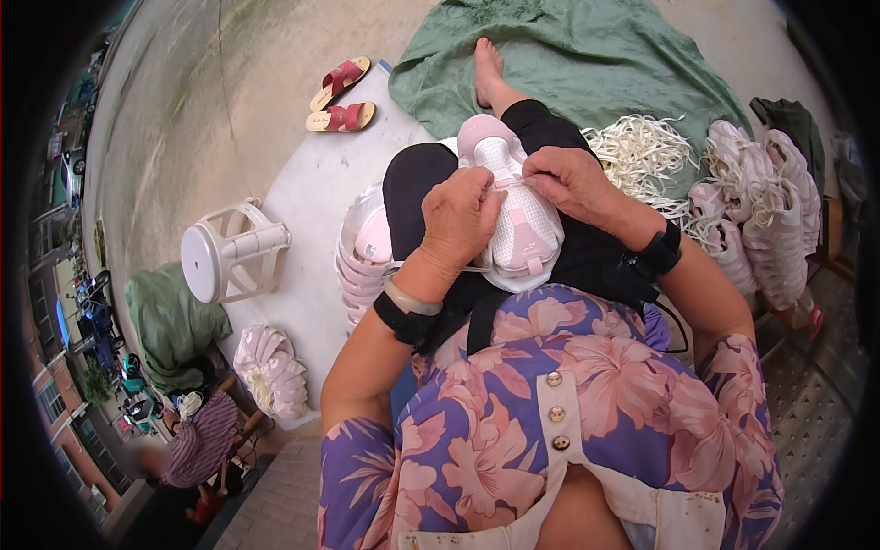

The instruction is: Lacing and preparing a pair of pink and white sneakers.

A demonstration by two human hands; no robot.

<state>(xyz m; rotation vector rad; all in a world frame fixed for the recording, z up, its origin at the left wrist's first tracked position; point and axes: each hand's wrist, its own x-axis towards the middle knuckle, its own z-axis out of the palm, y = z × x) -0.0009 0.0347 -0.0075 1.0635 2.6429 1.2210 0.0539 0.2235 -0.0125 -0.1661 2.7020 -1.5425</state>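
Note:
A pink and white sneaker [522,243] lies on my lap, its pink toe end pointing away from me. My left hand [460,218] is closed in a pinch at the left side of its lacing area. On the opposite side my right hand [579,186] pinches too, thumb and forefinger pressed together. A thin white shoelace [506,183] runs across the shoe between my fingertips. The fingers partly cover the eyelets, so the lace's exact path is hidden.
Loose white laces [642,156] lie heaped on a green cloth [568,46]. Bundled pink shoes [770,220] stand at right. Stacked pink shoes [353,266] are by my left knee; another bundle [270,371], a white stool [202,266] and red slippers [344,117] lie beyond. A person [202,440] sits lower left.

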